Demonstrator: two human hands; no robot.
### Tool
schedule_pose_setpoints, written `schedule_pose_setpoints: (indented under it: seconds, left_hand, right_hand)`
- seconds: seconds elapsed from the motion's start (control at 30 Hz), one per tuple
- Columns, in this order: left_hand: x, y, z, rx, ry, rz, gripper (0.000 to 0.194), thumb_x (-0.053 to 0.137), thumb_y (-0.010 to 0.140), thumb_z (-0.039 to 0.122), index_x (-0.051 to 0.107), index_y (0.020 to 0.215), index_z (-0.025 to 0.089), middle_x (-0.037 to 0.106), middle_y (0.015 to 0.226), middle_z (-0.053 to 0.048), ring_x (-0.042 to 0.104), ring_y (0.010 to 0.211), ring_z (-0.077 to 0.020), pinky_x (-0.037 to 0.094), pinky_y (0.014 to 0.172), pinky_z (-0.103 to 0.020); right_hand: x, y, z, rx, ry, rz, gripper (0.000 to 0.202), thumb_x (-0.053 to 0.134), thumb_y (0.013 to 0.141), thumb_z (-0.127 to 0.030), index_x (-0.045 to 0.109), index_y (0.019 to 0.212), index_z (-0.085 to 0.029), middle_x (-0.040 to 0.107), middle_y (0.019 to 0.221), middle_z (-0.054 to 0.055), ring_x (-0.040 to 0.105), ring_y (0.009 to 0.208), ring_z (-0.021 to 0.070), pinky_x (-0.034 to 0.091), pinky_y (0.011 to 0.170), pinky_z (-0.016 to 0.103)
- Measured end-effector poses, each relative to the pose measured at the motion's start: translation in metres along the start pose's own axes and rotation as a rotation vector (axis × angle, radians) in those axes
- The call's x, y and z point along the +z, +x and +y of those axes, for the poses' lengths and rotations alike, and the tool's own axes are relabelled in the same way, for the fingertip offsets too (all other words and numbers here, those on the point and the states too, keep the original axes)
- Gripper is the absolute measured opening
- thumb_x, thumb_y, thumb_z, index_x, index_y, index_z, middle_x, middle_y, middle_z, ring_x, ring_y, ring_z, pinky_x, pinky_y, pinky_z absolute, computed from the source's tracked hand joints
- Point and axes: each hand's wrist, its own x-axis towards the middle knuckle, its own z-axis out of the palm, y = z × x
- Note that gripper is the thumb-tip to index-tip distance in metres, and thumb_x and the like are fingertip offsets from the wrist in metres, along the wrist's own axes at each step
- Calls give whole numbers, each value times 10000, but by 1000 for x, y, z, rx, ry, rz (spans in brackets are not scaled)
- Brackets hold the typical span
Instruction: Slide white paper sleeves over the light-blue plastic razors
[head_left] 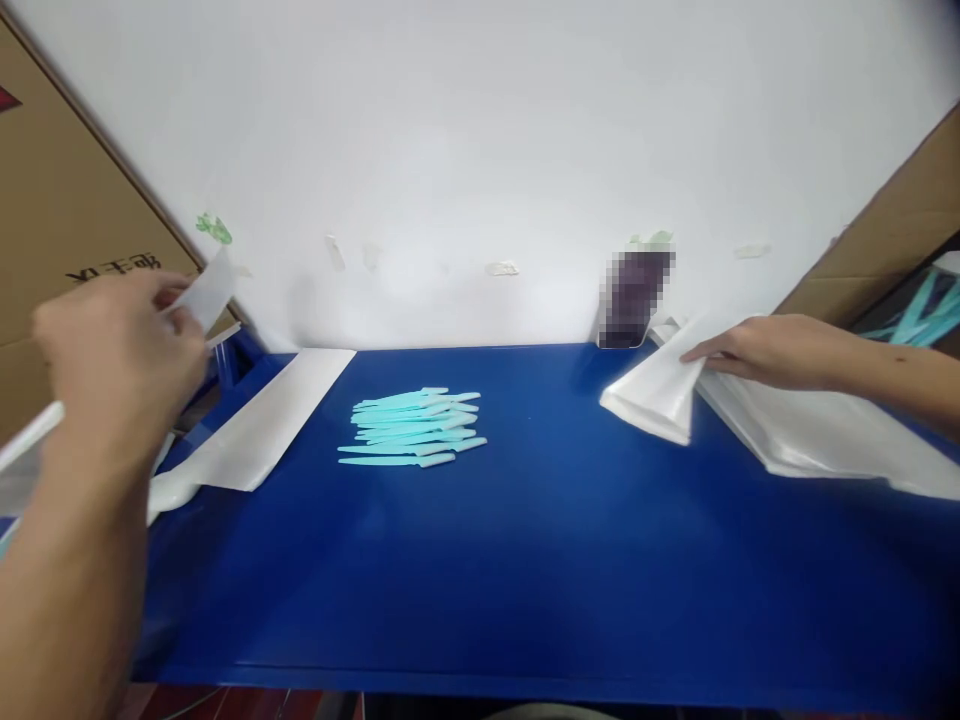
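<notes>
My left hand (127,330) is raised at the left, its fingers closed on a small translucent white sheet (210,290); motion blurs it. At the right, my right hand (757,350) pinches a folded bundle of thin white plastic bags (660,395), which hangs just above the table. Beside and under that hand lies a stack of larger white plastic bags (810,430). Between my hands, a loose pile of slim turquoise eyebrow razors (416,425) lies on the blue table (480,580), their thin ends pointing left. Neither hand touches the pile.
A long white strip (277,425) lies at the table's left, with a rounded white object (174,490) at its near end. Cardboard stands at the left (67,190) and right (885,220). A pixelated dark upright object (636,298) leans against the white wall (480,150). More turquoise pieces (922,315) show far right.
</notes>
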Motion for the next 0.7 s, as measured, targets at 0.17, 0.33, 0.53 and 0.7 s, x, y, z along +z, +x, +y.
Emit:
schedule_pose_setpoints:
  seconds: [0.17,0.33,0.53,0.7]
  left_hand:
    - [62,-7,44,178,-64,-330,541,315,931,171,582,1397,105,626,1346,-169,599,1237,-310,443,1064,-424]
    - [136,-24,35,253,-103,-625,502,395,945,312,645,1327,104,666,1298,-203,618,1217,-328,462,1032,-411]
    - [151,-32,19,242,-166,-622,587,318,997,467,519,1475,191,520,1498,-199,439,1390,-406,367,1093,-601]
    - [151,-35,17,240,-290,-486,593,258,1012,464,595,1395,163,525,1475,-173,444,1394,-343,349,1158,-517]
  right_hand:
    - [0,-6,-39,-308,24,-225,401,515,928,-523,775,1129,-292,741,1120,174,682,1028,365,500,877,499]
    - [-32,-23,-68,-495,288,-646,720,685,802,-639,528,1475,-438,727,1079,63,695,910,267,563,782,389]
    - [-17,-4,-65,-450,195,-463,787,528,884,-659,380,1591,-346,422,1606,73,392,1472,350,366,1169,531]
    - [4,18,-61,-434,76,-609,1009,660,738,-703,418,1575,-196,544,1492,166,500,1356,430,447,1082,524]
